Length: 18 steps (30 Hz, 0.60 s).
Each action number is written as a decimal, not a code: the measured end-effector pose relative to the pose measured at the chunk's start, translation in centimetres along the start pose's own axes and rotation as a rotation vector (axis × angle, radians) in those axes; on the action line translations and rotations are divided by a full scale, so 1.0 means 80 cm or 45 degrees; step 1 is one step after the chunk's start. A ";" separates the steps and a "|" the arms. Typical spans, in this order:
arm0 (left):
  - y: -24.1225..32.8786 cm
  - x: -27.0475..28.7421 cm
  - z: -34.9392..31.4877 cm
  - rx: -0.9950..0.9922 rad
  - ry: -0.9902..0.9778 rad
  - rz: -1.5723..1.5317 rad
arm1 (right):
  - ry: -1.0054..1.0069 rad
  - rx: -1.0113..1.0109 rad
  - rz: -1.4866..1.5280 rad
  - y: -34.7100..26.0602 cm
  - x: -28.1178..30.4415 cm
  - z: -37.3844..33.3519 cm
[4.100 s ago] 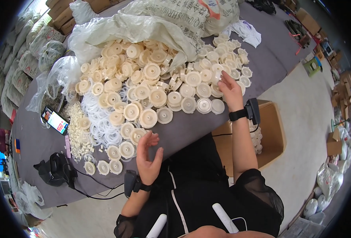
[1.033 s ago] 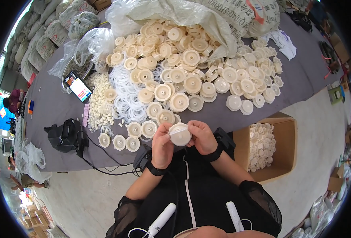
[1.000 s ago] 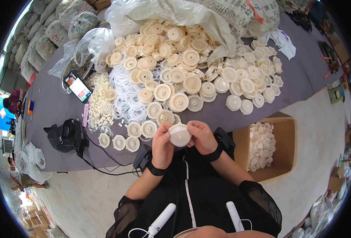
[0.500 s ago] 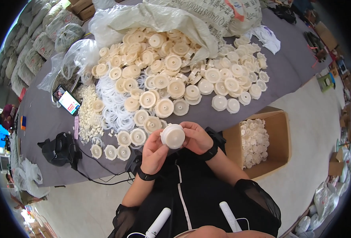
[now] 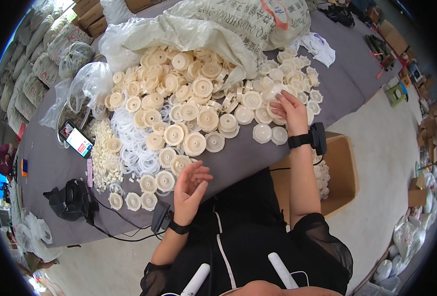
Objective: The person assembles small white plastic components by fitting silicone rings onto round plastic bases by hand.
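My right hand [image 5: 291, 112] reaches over the right side of the pile, fingers stretched and apart. Its fingertips are at the edge of a pale round plastic cap [image 5: 272, 92]; whether they touch it is unclear. My left hand [image 5: 190, 186] hangs at the table's near edge, fingers loosely curled and apart, holding nothing. Close beyond it lie round cream caps [image 5: 178, 164] with a small raised centre. A large heap of cream caps [image 5: 202, 88] fills the middle of the table. White plastic rings [image 5: 138, 143] lie to its left, beside small cream pieces [image 5: 102, 153].
A woven sack [image 5: 238, 29] lies behind the heap. Left on the grey table [image 5: 46, 153] are a phone [image 5: 75, 139] and a black cap-like bag [image 5: 73, 200] with cables. A cardboard box [image 5: 344, 172] holding pale parts stands right of my lap.
Both hands held a round cap together before. Now they are apart: my right hand has moved away to the pile on the right, and my left hand is empty near my lap.
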<state>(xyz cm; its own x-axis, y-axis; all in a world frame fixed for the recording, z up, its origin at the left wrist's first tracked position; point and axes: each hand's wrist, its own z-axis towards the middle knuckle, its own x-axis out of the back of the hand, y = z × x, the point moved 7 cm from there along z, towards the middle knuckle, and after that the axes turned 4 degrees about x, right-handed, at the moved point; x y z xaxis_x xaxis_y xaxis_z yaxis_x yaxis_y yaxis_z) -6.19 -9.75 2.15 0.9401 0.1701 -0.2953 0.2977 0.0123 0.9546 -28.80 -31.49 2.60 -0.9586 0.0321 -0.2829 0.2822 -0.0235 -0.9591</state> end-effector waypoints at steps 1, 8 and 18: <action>0.002 0.000 -0.001 -0.004 0.001 -0.003 | -0.003 0.003 -0.002 0.001 0.000 0.002; 0.009 0.014 0.000 -0.010 0.066 0.088 | -0.315 0.541 -1.202 0.010 -0.052 -0.037; 0.023 0.050 -0.002 -0.069 0.185 0.186 | -0.540 1.001 -2.039 0.048 -0.109 -0.037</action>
<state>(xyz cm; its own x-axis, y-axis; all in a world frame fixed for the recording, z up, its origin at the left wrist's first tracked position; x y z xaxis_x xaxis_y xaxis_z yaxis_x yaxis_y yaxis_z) -1.91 -8.87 2.72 0.9376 0.3143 -0.1488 0.1470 0.0297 0.9887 -19.27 -28.87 1.32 -0.2368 0.2701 0.9333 -0.7682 -0.6401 -0.0097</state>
